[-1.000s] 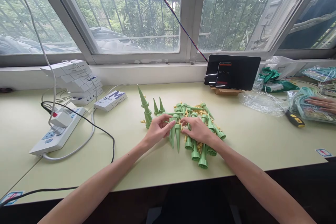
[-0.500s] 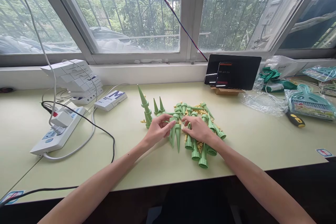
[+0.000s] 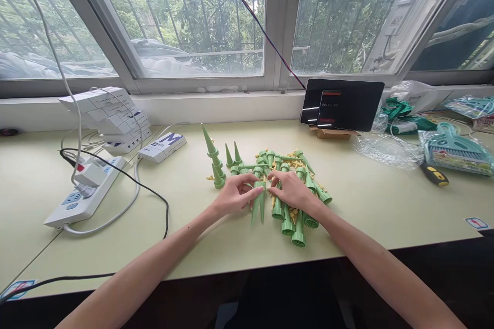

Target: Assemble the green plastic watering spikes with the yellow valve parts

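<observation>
A heap of green plastic spikes (image 3: 297,205) mixed with small yellow pieces lies at the middle of the pale green table (image 3: 366,205). My left hand (image 3: 233,194) pinches two green spikes (image 3: 258,203) that point down toward me. My right hand (image 3: 292,189) rests on the heap, its fingertips closed on the top of those same spikes. A stacked tower of green spikes (image 3: 213,157) stands upright just left of the heap, with two shorter spikes (image 3: 232,157) beside it.
A white power strip (image 3: 83,190) with cables lies at the left, near stacked white boxes (image 3: 106,113). A dark tablet (image 3: 341,105) leans at the back. Plastic bags, a packed green brush (image 3: 455,151) and a yellow-black tool (image 3: 434,175) lie at the right.
My left hand has slid slightly toward me along the two spikes. Another person's hand at the far right edge has gone from view.
</observation>
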`<action>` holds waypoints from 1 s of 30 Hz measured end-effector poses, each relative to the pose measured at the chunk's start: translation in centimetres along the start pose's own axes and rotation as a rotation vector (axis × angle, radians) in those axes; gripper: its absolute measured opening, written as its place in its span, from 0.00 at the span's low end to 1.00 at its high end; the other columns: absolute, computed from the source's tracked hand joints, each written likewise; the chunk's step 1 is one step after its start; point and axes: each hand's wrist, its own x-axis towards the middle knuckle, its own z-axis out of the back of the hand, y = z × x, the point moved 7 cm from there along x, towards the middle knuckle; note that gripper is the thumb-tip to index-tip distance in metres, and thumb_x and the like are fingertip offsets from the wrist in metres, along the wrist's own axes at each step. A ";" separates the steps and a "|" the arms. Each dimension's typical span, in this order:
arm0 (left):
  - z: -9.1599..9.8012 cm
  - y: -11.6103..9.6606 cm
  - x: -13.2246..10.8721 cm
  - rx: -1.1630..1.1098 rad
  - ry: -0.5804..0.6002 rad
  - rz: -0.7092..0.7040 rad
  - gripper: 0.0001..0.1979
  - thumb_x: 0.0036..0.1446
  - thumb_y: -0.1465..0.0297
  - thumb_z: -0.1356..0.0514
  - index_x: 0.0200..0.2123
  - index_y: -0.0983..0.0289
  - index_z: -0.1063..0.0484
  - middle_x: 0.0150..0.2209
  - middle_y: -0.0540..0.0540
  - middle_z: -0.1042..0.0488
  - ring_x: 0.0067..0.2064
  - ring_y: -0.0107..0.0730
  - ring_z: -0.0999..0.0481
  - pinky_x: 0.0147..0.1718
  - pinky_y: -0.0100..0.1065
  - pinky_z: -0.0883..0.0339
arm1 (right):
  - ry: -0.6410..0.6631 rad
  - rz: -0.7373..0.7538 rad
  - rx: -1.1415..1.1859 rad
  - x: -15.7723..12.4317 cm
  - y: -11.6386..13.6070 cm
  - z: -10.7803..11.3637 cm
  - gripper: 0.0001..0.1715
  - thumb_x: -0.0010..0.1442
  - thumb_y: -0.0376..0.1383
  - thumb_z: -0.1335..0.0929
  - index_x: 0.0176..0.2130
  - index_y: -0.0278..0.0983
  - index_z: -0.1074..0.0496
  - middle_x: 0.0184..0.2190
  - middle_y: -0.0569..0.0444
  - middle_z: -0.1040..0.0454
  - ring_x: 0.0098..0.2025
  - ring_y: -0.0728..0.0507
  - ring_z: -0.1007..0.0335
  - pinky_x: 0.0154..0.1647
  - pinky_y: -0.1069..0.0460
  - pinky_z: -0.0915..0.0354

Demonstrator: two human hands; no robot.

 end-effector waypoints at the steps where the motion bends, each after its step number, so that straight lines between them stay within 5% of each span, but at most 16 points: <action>1: -0.3 0.0 -0.1 0.015 0.033 -0.005 0.14 0.58 0.60 0.37 0.39 0.65 0.29 0.17 0.46 0.31 0.16 0.25 0.31 0.15 0.24 0.41 | -0.004 0.002 0.001 0.0 0.0 0.0 0.11 0.59 0.32 0.31 0.44 0.38 0.28 0.34 0.55 0.21 0.30 0.46 0.30 0.39 0.50 0.37; 6: -1.0 0.0 -0.3 0.114 0.107 -0.013 0.14 0.59 0.60 0.38 0.41 0.65 0.28 0.18 0.48 0.28 0.17 0.29 0.26 0.17 0.25 0.40 | -0.012 0.008 0.029 0.0 -0.1 -0.1 0.10 0.60 0.32 0.31 0.44 0.38 0.29 0.34 0.55 0.21 0.28 0.47 0.31 0.35 0.51 0.37; 25: -0.3 0.3 -0.1 0.120 -0.017 0.042 0.16 0.58 0.56 0.38 0.40 0.63 0.28 0.16 0.45 0.30 0.14 0.31 0.27 0.14 0.27 0.40 | -0.222 0.018 0.191 -0.1 0.4 2.1 0.10 0.61 0.42 0.30 0.39 0.38 0.29 0.33 0.54 0.22 0.21 0.50 0.35 0.29 0.52 0.36; 30: -0.1 0.5 -0.1 0.090 -0.047 0.053 0.18 0.57 0.55 0.38 0.42 0.63 0.28 0.24 0.50 0.24 0.15 0.29 0.27 0.13 0.27 0.40 | -0.253 0.051 0.229 -0.1 0.4 2.1 0.14 0.62 0.46 0.32 0.39 0.38 0.29 0.32 0.53 0.22 0.22 0.49 0.35 0.29 0.52 0.35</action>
